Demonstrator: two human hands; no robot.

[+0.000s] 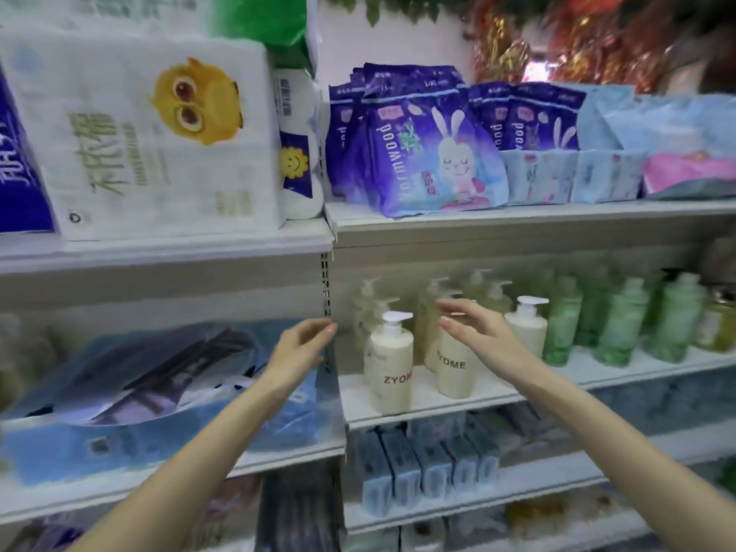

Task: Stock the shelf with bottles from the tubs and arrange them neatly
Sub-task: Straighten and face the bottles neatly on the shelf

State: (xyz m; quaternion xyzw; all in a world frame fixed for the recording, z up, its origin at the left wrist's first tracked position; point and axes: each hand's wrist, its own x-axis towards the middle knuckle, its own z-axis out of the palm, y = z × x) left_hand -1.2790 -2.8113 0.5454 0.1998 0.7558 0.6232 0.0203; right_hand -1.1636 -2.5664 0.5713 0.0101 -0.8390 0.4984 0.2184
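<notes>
Cream plastic pump bottle (390, 372) stands on white metal shelf (426, 408), at nine o'clock of right hand (484, 332), three o'clock of left hand (296, 348); both hands spread, empty.

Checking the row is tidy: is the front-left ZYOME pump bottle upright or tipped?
Upright: the ZYOME bottle stands on its base on the shelf, pump head straight above.

1. One head-worn camera, facing the shelf (458, 392) straight on from close, within arm's reach.
2. It tilts slightly down; both hands (302, 344) reach out from the bottom edge.
</notes>
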